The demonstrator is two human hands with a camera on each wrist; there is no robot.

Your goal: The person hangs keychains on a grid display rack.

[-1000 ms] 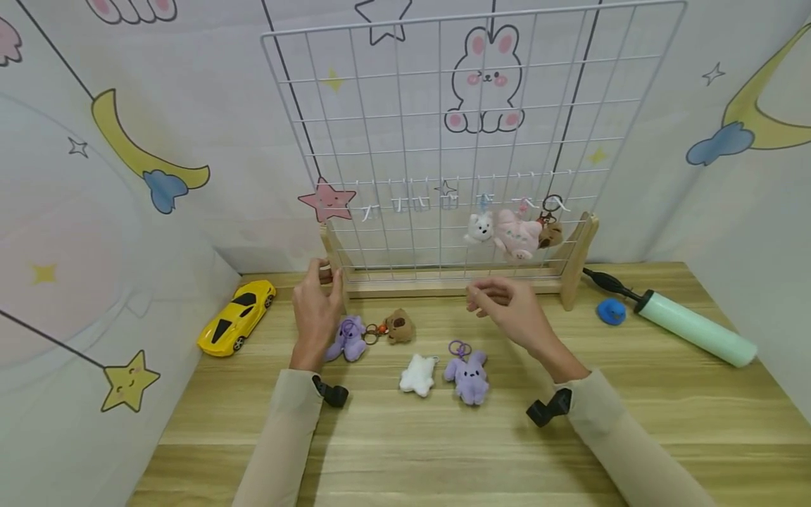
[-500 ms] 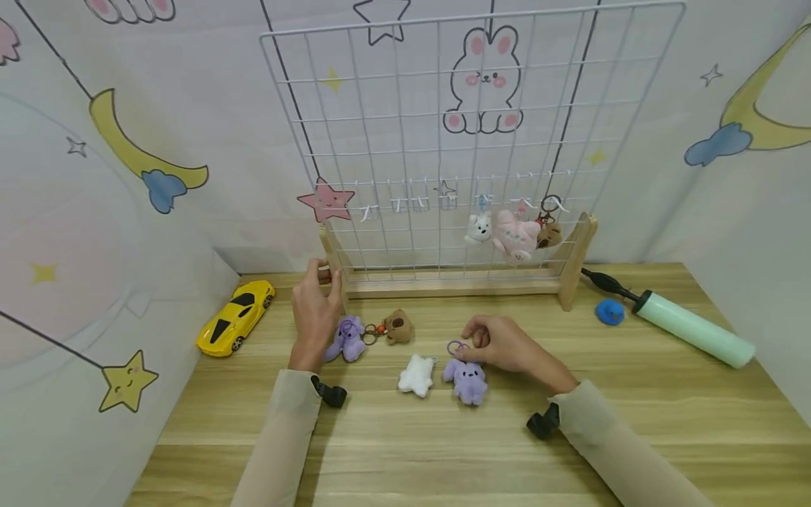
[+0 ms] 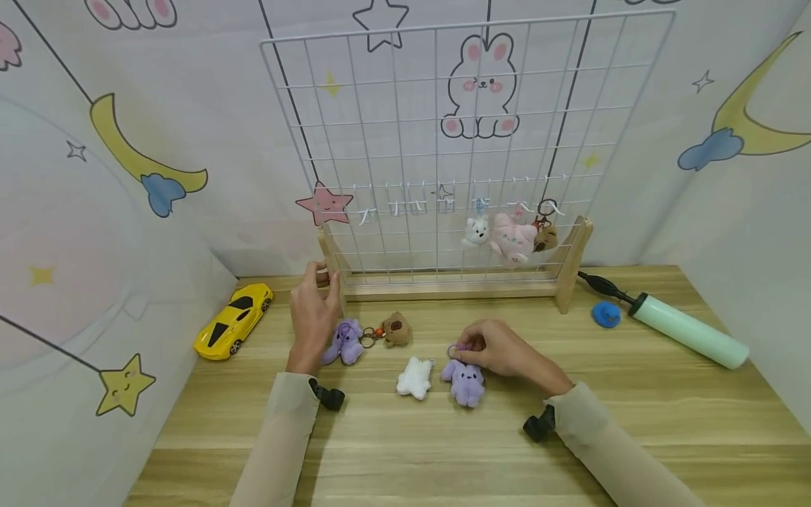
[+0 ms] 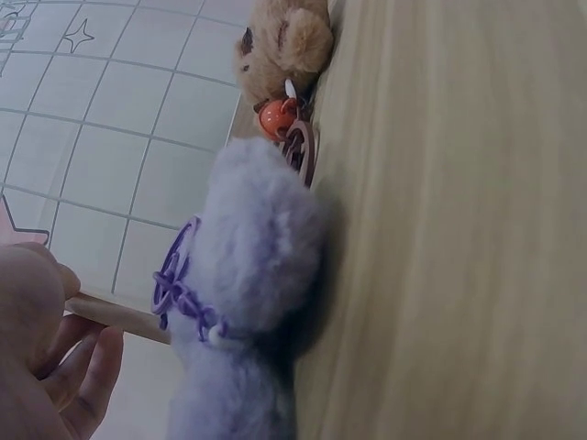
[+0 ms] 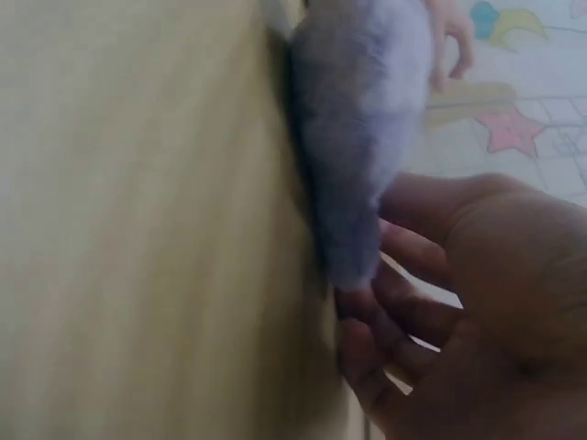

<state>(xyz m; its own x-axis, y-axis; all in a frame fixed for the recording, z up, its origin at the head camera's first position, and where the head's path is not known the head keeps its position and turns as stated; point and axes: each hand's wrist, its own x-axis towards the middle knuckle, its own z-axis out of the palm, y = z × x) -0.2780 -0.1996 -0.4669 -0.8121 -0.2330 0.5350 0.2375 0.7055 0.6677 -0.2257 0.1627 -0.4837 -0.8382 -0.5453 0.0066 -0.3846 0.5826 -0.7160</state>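
Note:
My right hand (image 3: 503, 348) pinches the purple chain at the top of a purple bunny plush keychain (image 3: 467, 386), which lies on the table. In the right wrist view the plush (image 5: 358, 119) hides my fingertips in part. My left hand (image 3: 315, 306) grips the left wooden leg (image 3: 331, 253) of the wire grid rack (image 3: 405, 148). Beside that hand lies another purple plush keychain (image 3: 345, 341), its purple ring (image 4: 176, 275) showing in the left wrist view. A brown plush keychain (image 3: 397, 329) and a white star-shaped plush (image 3: 415, 379) lie between my hands.
Several white hooks (image 3: 417, 205) line the grid. A white plush (image 3: 476, 231), a pink plush (image 3: 513, 238) and a brown plush (image 3: 546, 238) hang at its right. A yellow toy car (image 3: 234, 322) stands at left; a blue toy (image 3: 606, 315) and mint-green pump (image 3: 687, 329) lie at right.
My right hand has come down from near the rack's base to the purple bunny plush and taken its chain between the fingers. The left hand has stayed on the wooden leg.

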